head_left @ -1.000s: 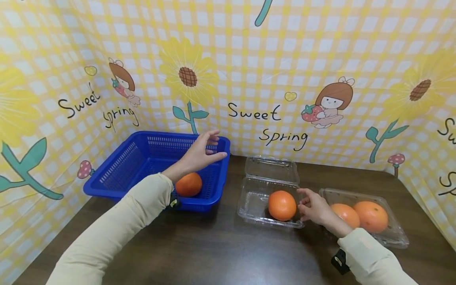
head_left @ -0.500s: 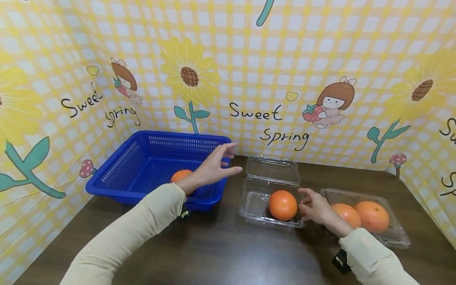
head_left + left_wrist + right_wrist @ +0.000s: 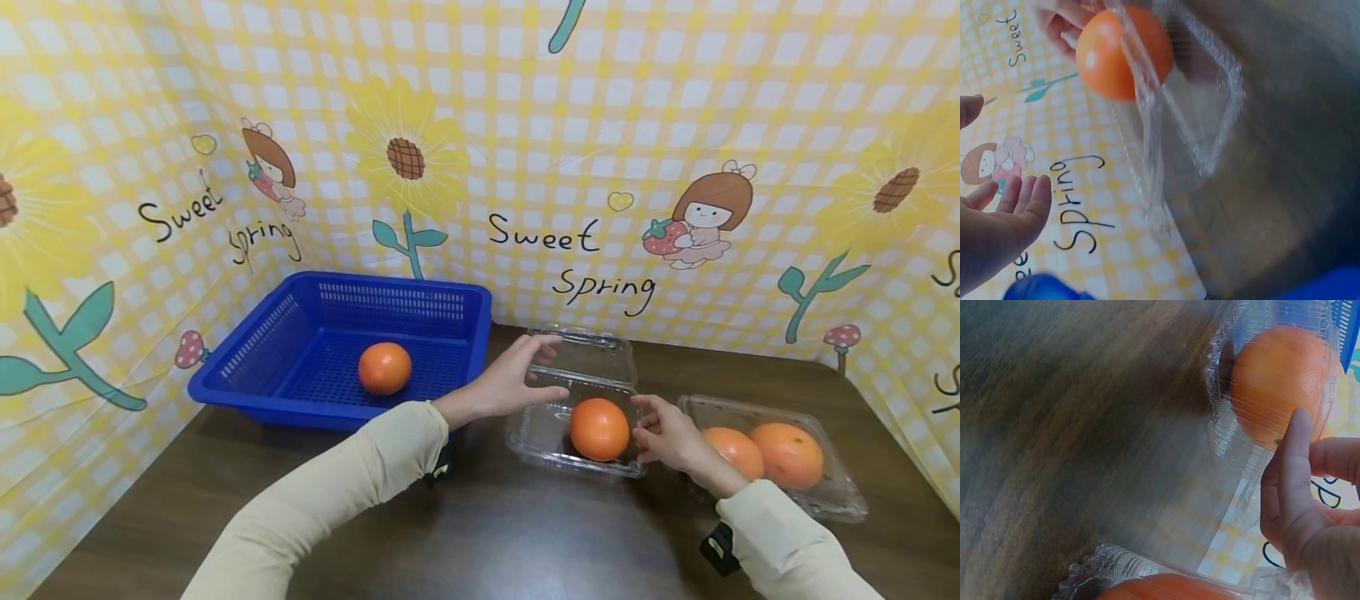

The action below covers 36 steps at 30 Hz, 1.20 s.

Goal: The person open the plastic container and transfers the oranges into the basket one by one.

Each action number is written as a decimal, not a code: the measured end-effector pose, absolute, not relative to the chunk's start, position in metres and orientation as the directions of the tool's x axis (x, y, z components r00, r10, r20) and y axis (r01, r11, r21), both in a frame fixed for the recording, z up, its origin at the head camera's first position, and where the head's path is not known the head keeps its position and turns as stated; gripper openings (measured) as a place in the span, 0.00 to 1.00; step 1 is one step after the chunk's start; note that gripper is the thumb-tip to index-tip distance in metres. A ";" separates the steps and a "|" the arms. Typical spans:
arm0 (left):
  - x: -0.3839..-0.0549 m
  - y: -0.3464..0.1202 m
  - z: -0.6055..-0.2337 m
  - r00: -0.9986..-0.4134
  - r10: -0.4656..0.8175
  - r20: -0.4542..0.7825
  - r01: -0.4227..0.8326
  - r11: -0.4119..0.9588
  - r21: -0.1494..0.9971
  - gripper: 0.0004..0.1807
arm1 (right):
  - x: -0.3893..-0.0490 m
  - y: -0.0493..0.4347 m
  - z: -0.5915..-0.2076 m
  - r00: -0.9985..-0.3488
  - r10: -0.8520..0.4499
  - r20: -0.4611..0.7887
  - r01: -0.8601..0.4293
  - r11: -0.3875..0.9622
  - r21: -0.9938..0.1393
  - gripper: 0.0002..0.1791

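Observation:
In the head view an orange [image 3: 600, 429] sits in the right part of an opened clear plastic clamshell box [image 3: 534, 435]. The box's lid [image 3: 600, 358] lies folded back toward the wall. My left hand [image 3: 510, 382] hovers over the left side of the box, thumb and fingers spread, holding nothing. Along the box's right side is my right hand [image 3: 667, 437], its fingers loosely bent. From the right wrist view, a fingertip of my right hand [image 3: 1310, 494] touches or nearly touches the box's clear outer wall, with the orange [image 3: 1279, 384] behind it.
A blue plastic basket [image 3: 247, 398] with one orange [image 3: 385, 368] in it stands at the left. Right of my right hand, a second clear box [image 3: 843, 500] holds two oranges [image 3: 787, 456]. A checked yellow cloth [image 3: 465, 183] hangs behind the brown table [image 3: 480, 533].
My left hand has moved right from above the blue basket to over the open box, uncovering the orange in the basket. My right hand has stayed at the box's right side.

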<state>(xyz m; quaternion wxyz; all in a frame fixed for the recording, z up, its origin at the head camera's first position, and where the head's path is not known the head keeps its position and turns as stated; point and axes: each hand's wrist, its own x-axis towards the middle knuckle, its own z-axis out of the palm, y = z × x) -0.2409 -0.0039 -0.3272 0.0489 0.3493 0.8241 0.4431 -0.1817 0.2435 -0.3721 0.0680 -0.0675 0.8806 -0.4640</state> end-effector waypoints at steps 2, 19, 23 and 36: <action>-0.240 0.000 -0.331 -0.749 0.623 0.225 0.530 0.359 0.768 0.37 | -0.182 0.243 -0.372 -0.982 -0.180 -0.057 -0.054 0.557 -0.828 0.27; -0.234 0.031 -0.353 -0.692 0.700 0.173 0.608 0.437 0.663 0.36 | -0.182 0.246 -0.371 -0.982 -0.169 -0.085 -0.028 0.575 -0.818 0.27; -0.234 0.038 -0.356 -0.705 0.694 0.148 0.593 0.461 0.661 0.37 | -0.183 0.246 -0.371 -0.981 -0.174 -0.087 -0.030 0.575 -0.818 0.27; -0.235 0.050 -0.353 -0.726 0.685 0.052 0.543 0.525 0.655 0.37 | -0.183 0.244 -0.372 -0.979 -0.185 -0.087 -0.035 0.573 -0.819 0.27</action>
